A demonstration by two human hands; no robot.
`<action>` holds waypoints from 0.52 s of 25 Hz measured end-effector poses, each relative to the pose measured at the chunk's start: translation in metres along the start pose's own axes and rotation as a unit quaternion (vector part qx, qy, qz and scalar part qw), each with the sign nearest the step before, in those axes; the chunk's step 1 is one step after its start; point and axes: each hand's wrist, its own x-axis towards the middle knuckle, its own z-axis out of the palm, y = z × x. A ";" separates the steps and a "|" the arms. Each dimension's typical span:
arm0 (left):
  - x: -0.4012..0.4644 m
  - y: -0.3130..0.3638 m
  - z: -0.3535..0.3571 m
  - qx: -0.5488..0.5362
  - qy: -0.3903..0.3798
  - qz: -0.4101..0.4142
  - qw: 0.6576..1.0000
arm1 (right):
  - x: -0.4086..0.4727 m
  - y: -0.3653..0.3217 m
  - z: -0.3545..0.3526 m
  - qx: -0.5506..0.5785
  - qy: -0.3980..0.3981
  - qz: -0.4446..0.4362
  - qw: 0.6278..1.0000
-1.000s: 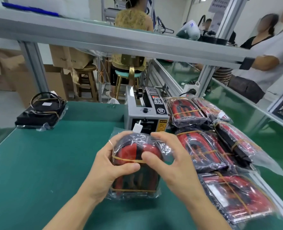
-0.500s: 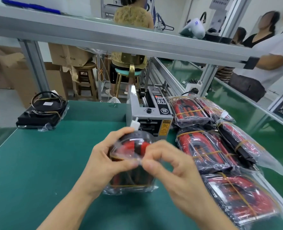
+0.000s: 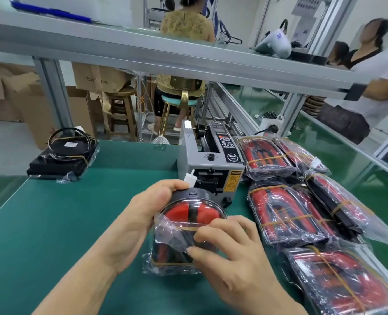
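Grips the rounded red-and-black cable bundle (image 3: 202, 214), sleeved in crinkly clear plastic, with curled left hand (image 3: 138, 223), between both palms. Pinches the glossy bag flap (image 3: 172, 235) with right hand (image 3: 234, 255), folded lower than before.

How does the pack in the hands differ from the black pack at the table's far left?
The held pack is red and black; the far-left pack is black, with a coiled cable on top. The left hand grips the held pack while the right hand pinches its bag; the far-left pack lies flat, untouched. Both are in clear bags with tan rubber bands.
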 end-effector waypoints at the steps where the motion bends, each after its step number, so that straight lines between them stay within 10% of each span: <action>1: 0.002 -0.001 0.003 0.043 0.025 0.005 0.999 | -0.001 0.000 -0.002 0.013 -0.011 0.001 1.000; 8: -0.004 -0.009 0.008 0.103 0.022 0.053 0.993 | 0.016 0.003 -0.017 0.252 -0.019 0.350 0.902; 13: -0.017 -0.008 0.010 0.083 0.057 0.054 0.993 | 0.025 0.017 -0.006 0.464 -0.097 0.372 0.798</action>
